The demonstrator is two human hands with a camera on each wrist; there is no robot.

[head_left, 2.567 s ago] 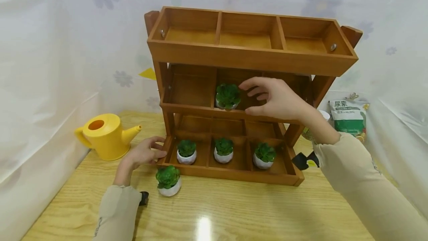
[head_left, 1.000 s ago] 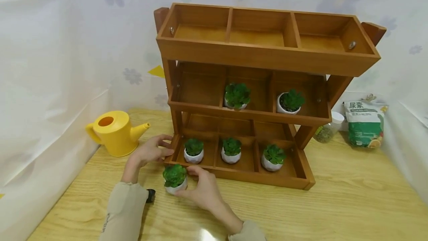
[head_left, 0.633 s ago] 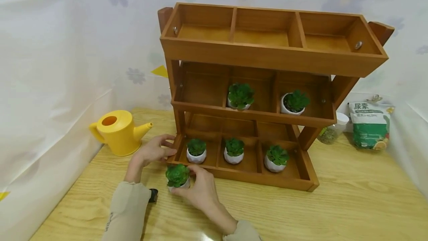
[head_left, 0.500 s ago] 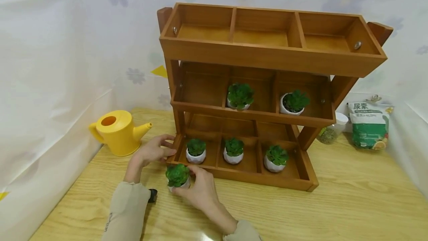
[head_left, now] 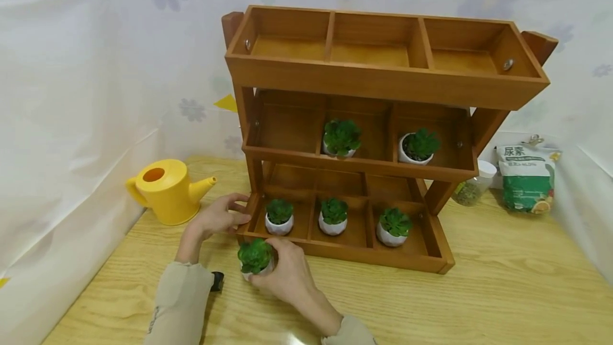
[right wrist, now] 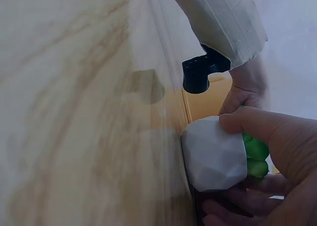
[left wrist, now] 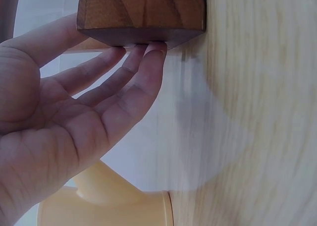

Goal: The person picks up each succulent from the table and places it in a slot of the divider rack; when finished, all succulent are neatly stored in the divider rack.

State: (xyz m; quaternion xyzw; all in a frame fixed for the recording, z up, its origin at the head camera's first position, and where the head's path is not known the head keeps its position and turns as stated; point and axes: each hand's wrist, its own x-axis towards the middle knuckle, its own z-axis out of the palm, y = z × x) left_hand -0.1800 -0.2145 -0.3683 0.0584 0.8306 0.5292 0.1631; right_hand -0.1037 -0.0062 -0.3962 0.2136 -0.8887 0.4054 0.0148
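Observation:
My right hand (head_left: 287, 272) grips a potted succulent (head_left: 255, 256) just in front of the shelf's lower left corner. In the right wrist view, the thumb lies on the white faceted pot (right wrist: 213, 154) and the other fingers are partly hidden behind it. The pot seems to rest on the tabletop. My left hand (head_left: 220, 216) touches the left end of the wooden three-tier shelf (head_left: 364, 257), its fingertips (left wrist: 157, 50) against the wood. Several similar succulents stand in the shelf: one in each bottom compartment, one in the middle tier's centre (head_left: 342, 137) and one at its right (head_left: 419, 146).
A yellow watering can (head_left: 165, 190) stands left of the shelf, close to the left hand. Behind the shelf's right side are a lidded clear jar (head_left: 474, 188) and a green-and-white bag (head_left: 528, 180). White sheeting surrounds the table (head_left: 517, 292).
My right hand has come down from the middle tier to the succulent on the table and now grips it. A succulent shows in the middle tier's right compartment. The left hand stays at the shelf.

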